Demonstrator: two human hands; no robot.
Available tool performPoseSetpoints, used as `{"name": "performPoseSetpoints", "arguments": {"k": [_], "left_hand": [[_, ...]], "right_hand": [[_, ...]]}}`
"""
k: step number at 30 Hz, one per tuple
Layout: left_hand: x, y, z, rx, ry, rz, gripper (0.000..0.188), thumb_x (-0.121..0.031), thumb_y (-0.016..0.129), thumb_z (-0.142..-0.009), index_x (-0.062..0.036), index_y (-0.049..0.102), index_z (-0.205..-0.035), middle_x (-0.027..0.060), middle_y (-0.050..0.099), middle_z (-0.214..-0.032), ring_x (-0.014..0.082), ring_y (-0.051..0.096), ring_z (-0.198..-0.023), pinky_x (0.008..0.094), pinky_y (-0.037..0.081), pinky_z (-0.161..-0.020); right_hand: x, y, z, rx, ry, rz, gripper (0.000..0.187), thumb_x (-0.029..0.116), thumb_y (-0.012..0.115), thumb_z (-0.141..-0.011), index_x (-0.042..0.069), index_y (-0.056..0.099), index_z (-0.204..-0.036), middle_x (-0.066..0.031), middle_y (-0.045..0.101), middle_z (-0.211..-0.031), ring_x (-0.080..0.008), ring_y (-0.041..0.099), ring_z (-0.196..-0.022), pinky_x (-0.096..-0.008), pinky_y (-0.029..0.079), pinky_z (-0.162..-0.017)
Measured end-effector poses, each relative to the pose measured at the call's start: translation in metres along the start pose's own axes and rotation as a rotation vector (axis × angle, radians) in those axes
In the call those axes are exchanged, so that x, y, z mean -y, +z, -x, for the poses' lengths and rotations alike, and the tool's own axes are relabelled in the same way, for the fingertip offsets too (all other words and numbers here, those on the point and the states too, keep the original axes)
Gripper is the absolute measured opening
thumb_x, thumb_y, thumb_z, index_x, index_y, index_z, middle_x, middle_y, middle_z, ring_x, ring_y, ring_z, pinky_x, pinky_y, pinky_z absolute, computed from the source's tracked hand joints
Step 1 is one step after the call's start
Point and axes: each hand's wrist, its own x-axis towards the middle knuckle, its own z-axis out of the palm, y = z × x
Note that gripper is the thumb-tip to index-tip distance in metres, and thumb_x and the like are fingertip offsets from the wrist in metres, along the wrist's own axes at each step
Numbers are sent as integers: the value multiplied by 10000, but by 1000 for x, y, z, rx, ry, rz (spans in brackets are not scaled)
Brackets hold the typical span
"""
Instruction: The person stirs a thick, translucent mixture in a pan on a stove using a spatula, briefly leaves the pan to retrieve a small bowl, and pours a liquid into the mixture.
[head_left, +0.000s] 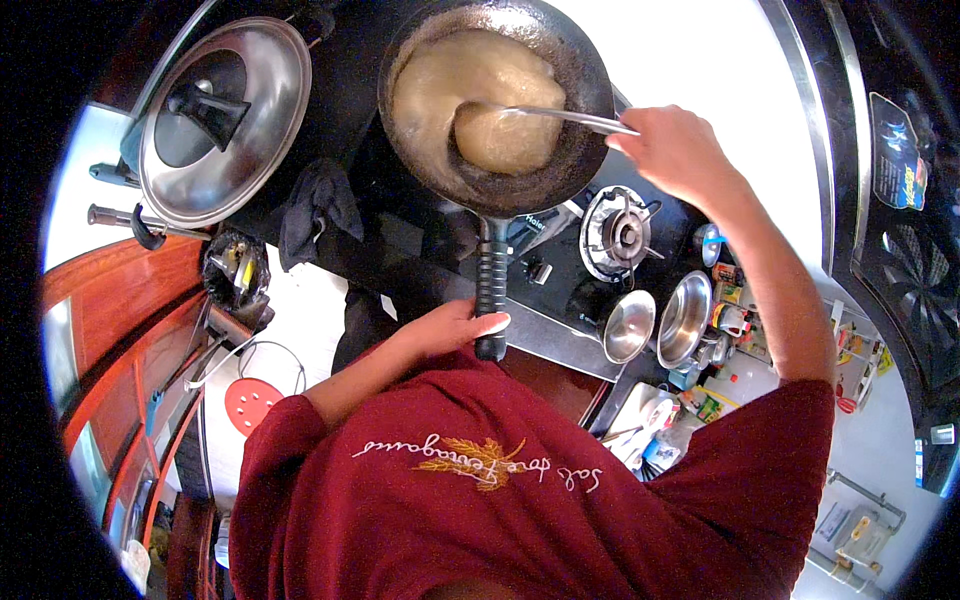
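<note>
My left hand [463, 326] is closed round the black ribbed handle [491, 275] of a dark wok [570, 195], its thumb lying across the grip near the end. Pale brown, thick liquid or batter [420, 85] covers much of the wok's bottom, with a smoother rounded mass at the near right. Over the wok's right rim, my right hand [680, 150] holds a metal ladle [575, 117] by its long thin handle. The ladle's head reaches into the pale contents and is mostly hidden there, so its exact shape is unclear.
A domed steel lid [265, 110] with a black knob lies left of the wok, near a dark cloth [318, 215]. A gas burner [625, 233] sits at the right. Metal bowls [628, 327] and condiment jars stand beyond it. A lined bin [235, 270] hangs at left.
</note>
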Motion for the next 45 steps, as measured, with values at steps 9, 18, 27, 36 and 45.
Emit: {"name": "performPoseSetpoints", "arguments": {"k": [9,18,27,36,45], "left_hand": [[-6,2,5,-4,8,38,494,-512,522,-842,-26,566,-916,32,567,-817,123,498,-754,277,425,-705],[-4,-1,0,-10,6,-48,541,-531,529,-828,-10,566,-968,52,583,-839,142,516,-782,285,432,-737],[-7,-3,3,14,-21,-63,538,-529,541,-822,-11,583,-961,71,599,-883,135,517,-833,287,428,-756],[-10,-3,3,-1,-23,-58,534,-529,543,-819,-15,602,-950,82,612,-898,156,534,-849,304,424,-793],[-19,-6,7,-5,-31,-162,554,-547,547,-805,-18,601,-962,92,611,-925,164,537,-875,309,420,-814]], "right_hand": [[47,-53,39,176,-240,137,266,269,561,-815,38,658,-726,-181,623,-690,-331,635,-691,-419,512,-623],[22,-40,1,5,3,162,286,276,510,-852,45,656,-767,-174,630,-706,-329,635,-691,-431,513,-637],[72,-40,8,33,-206,91,316,283,454,-900,17,605,-819,-153,601,-664,-330,609,-666,-440,482,-650],[43,-65,21,52,2,50,335,287,454,-903,14,624,-810,-175,622,-740,-327,616,-710,-421,481,-657],[26,-37,-47,14,123,-8,383,348,489,-874,-1,645,-852,-195,643,-830,-326,638,-790,-431,507,-711]]}}
